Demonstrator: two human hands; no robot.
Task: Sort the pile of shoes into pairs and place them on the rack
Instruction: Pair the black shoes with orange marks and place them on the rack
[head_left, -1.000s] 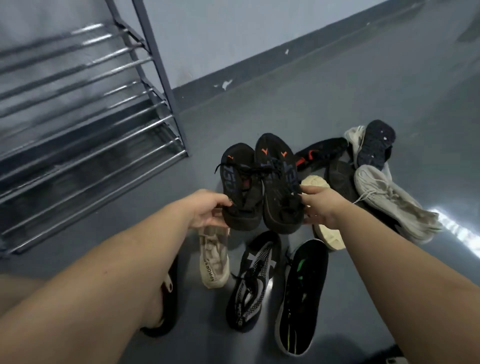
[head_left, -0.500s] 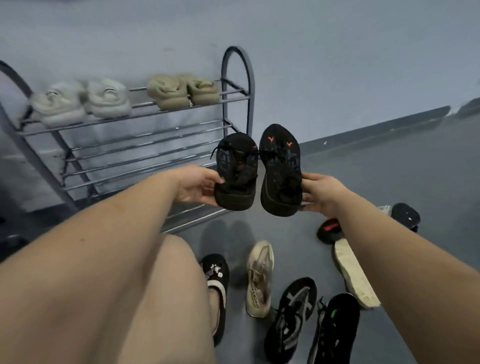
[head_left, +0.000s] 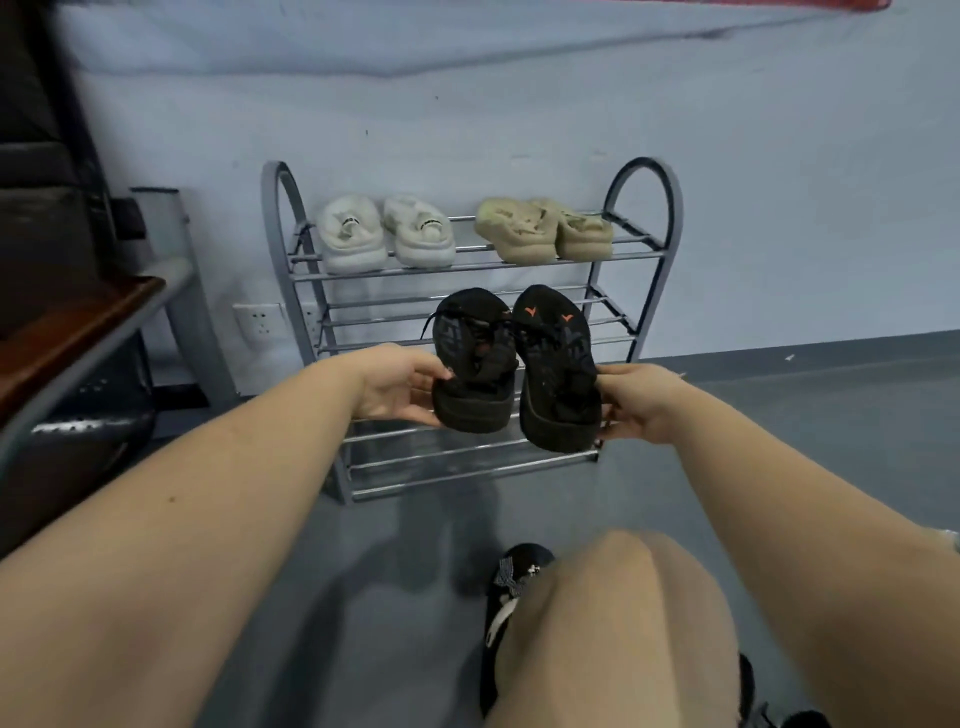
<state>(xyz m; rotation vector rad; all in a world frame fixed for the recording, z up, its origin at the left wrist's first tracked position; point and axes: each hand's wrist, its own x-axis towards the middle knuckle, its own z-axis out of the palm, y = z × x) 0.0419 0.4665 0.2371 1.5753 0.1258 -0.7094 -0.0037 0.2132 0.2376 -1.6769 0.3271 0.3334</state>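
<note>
I hold a pair of black sneakers with orange marks in front of the metal shoe rack (head_left: 647, 187). My left hand (head_left: 400, 384) grips the heel of the left black sneaker (head_left: 470, 358). My right hand (head_left: 631, 400) grips the heel of the right black sneaker (head_left: 556, 364). Both shoes point toes-up, side by side, level with the rack's middle and lower shelves. On the top shelf stand a white pair (head_left: 384, 234) at the left and a beige pair (head_left: 543, 228) at the right. The pile of shoes is out of view.
The rack stands against a pale wall on a grey floor. A dark desk or bench (head_left: 67, 332) with a metal frame is at the left. My knee (head_left: 613, 623) and a black sandal on my foot (head_left: 511, 587) fill the lower middle. A wall socket (head_left: 260, 325) sits left of the rack.
My view has swung from the shoe pile on the floor to face the rack. Both hands carried the black pair up and toward the rack's shelves.
</note>
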